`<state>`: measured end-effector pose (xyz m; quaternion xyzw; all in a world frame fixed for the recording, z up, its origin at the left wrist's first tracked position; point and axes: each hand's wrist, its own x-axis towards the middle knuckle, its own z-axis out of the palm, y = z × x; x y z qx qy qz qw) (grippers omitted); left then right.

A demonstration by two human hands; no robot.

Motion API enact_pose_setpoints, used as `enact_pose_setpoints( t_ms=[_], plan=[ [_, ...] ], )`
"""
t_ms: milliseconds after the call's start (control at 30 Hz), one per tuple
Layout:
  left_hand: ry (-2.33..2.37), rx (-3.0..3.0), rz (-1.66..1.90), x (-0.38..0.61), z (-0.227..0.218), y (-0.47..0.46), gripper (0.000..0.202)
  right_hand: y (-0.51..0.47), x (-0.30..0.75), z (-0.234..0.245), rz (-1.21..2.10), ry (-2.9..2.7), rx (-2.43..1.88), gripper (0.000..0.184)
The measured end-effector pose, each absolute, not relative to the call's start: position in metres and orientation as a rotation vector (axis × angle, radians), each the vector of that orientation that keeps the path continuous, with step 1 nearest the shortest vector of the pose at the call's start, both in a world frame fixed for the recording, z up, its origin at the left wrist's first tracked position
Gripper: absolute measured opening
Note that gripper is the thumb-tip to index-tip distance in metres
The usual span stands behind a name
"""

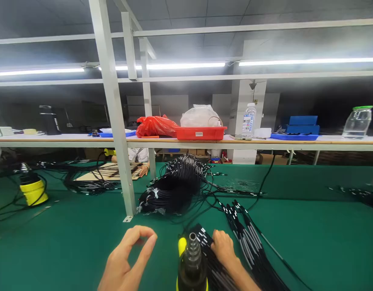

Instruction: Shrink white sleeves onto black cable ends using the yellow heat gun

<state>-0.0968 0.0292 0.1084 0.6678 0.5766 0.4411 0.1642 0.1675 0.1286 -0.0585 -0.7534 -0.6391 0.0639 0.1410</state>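
Observation:
My left hand (128, 256) is raised over the green mat, thumb and index finger curved into a ring with the tips together. Nothing shows between them. To the right, my right hand (225, 247) rests on a bundle of black cables (213, 266) with white-banded ends, its fingers curled onto them. Between my hands, close to me, a black-and-yellow heat gun (192, 258) points its stepped metal nozzle up, partly covering the bundle. Another bundle of cables (250, 242) with grey sleeves lies just right of my right hand.
A large heap of coiled black cables (174, 190) lies beyond my hands, beside a white upright post (116, 101). Another yellow heat gun (33, 188) stands left. Across the bench, a person's hand (144, 169) rests by a board (109, 171). The shelf above carries a red tray (201, 135) and bottles.

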Motion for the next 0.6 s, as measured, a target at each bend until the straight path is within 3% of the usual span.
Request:
enact_pose_setpoints(
  t_ms=[167, 267, 433, 600],
  plan=[
    [1.634, 1.858, 1.315, -0.098, 0.11, 0.027, 0.034, 0.126, 0.186, -0.038, 0.301, -1.782, -1.991, 0.009],
    [1.594, 1.868, 1.31, -0.097, 0.113, 0.026, 0.033, 0.122, 0.195, -0.013, 0.374, -1.782, -1.796, 0.019],
    [1.533, 1.865, 1.307, -0.092, 0.121, 0.02, 0.032, 0.086, 0.202, 0.061, 0.368, -1.774, -1.577, 0.045],
    [1.468, 1.925, 1.354, -0.085, 0.133, 0.007, 0.031, 0.013, 0.187, 0.137, 0.327, -1.883, -1.344, 0.047]
  ],
)
